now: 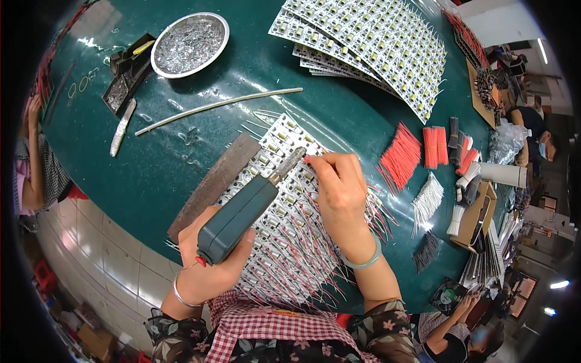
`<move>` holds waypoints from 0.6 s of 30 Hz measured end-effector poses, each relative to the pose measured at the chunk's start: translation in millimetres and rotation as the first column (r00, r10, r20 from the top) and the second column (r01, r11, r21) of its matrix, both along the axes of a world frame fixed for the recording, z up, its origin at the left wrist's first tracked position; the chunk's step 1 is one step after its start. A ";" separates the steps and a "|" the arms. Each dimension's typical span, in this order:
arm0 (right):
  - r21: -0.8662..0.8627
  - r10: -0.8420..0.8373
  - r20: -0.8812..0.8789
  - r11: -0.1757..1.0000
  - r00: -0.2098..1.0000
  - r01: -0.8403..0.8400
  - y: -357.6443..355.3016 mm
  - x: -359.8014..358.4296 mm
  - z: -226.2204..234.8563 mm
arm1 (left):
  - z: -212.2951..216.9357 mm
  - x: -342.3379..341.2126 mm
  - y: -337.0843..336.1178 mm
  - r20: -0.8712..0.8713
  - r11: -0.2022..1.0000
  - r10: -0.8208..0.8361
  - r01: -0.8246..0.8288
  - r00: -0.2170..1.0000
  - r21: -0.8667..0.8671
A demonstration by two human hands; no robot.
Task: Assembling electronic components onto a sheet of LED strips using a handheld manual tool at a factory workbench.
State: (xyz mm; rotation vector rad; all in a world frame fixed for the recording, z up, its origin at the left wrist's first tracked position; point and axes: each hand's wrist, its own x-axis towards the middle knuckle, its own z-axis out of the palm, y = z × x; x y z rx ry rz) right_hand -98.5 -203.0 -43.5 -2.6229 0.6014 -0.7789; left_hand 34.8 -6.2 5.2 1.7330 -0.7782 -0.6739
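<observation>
My left hand is wrapped round the dark green body of a soldering iron. Its blunt, greyish tip points up and right over a panel of small white circuit boards. Just right of the tip, my right hand pinches a thin wire with a red end against or just above the panel; actual contact is too small to tell. Many red and white wires stick out from the panel's nearer rows. Along the panel's left side lies a worn brown bar.
A metal bowl of silvery scraps stands far left, beside a dark tray and a solder bar. A long rod lies behind the panel. Stacked boards are far right; red wire bundles lie right. Other people sit around the table.
</observation>
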 end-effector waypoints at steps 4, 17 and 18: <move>0.010 0.008 -0.021 1.000 1.000 -0.008 -0.9 -0.6 0.7 | 0.5 0.5 -0.7 -0.025 0.998 -0.013 0.015 1.000 0.065; -0.031 -0.002 -0.075 1.000 0.997 0.000 0.6 3.2 6.0 | 1.5 1.4 -4.6 0.013 0.995 -0.034 0.033 0.999 0.099; -0.034 -0.002 -0.078 0.999 0.997 -0.001 0.6 3.3 6.1 | 2.0 1.6 -4.9 0.017 0.994 -0.039 0.037 0.999 0.099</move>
